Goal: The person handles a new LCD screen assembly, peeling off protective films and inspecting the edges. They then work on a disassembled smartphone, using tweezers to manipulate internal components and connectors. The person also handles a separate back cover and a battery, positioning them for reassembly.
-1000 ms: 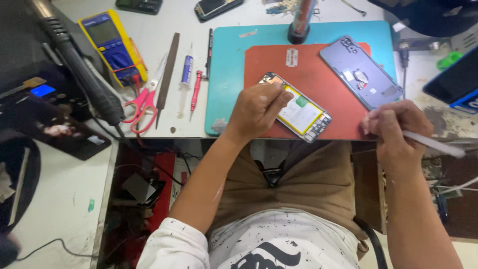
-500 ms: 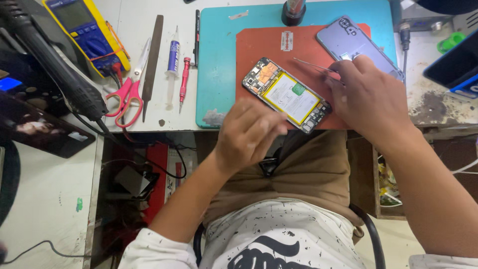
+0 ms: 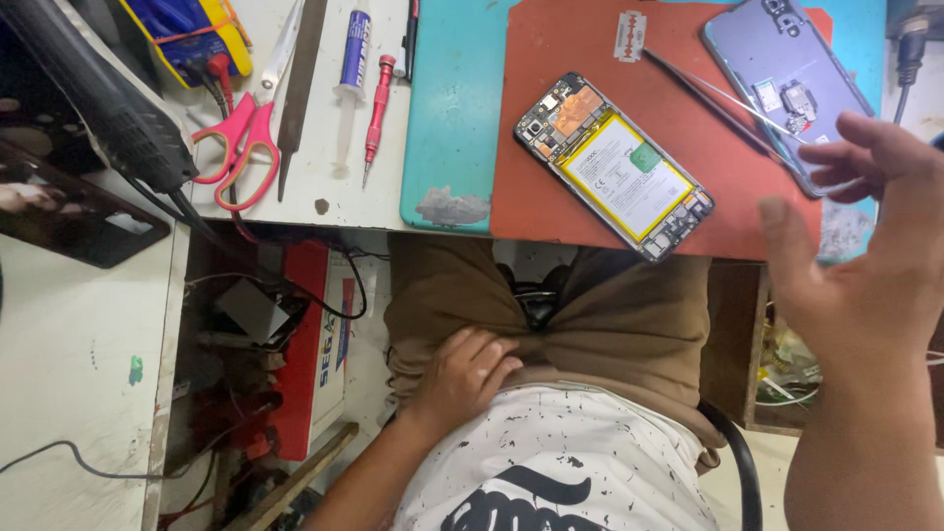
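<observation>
An opened phone with its yellow battery showing lies face down on a red mat at the desk's front edge. A purple back cover rests at the mat's upper right, with thin tweezers and a razor blade beside it. My left hand rests on my lap against my brown trousers, fingers curled, holding nothing. My right hand hovers open at the right, off the desk edge, fingers spread near the back cover.
A teal mat lies under the red one. To its left lie a red screwdriver, a syringe tube, a file, pink scissors and a yellow multimeter. A black hot-air handle crosses the left.
My left hand left the opened phone and dropped to my lap. My right hand set the tweezers on the mat and pulled back, open. The view tilted down.
</observation>
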